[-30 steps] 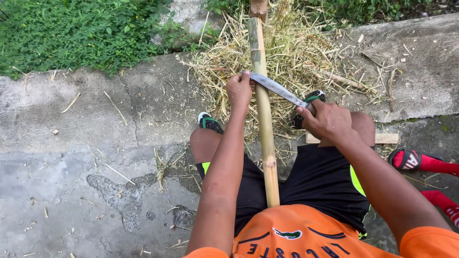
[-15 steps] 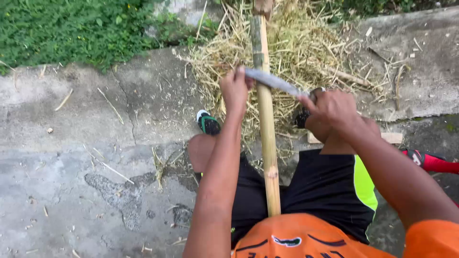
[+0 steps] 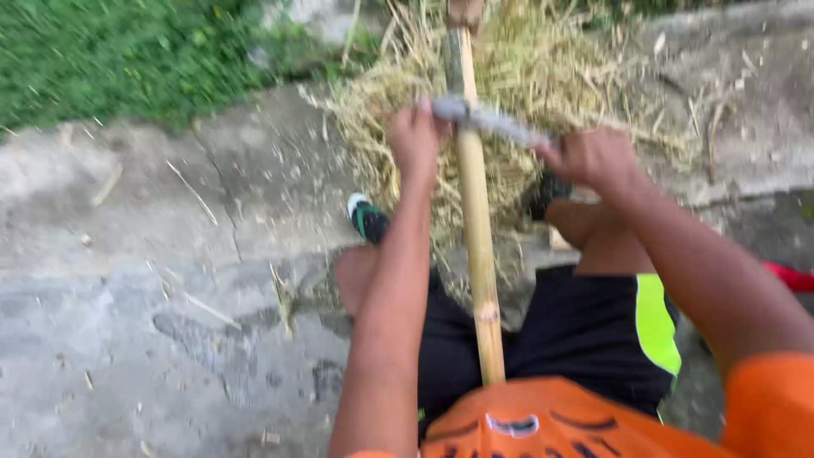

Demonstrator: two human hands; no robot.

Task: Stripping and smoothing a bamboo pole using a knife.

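A long yellow bamboo pole [image 3: 476,229] runs from my lap away toward a heap of dry shavings [image 3: 526,93]. A grey knife blade [image 3: 490,120] lies across the pole near its far part. My left hand [image 3: 414,136] grips the blade's tip end on the left of the pole. My right hand [image 3: 593,157] is closed around the knife's handle end on the right. The picture is blurred by motion.
I sit on cracked concrete [image 3: 170,280] with my knees apart; a green-and-black shoe [image 3: 367,216] shows left of the pole. Grass [image 3: 127,59] borders the slab at upper left. Something red [image 3: 793,276] lies at the right edge. Thin shavings are scattered on the concrete.
Both hands have pushed the blade further away along the pole, toward the shavings heap. The view has tilted and closed in, and it is now blurred.
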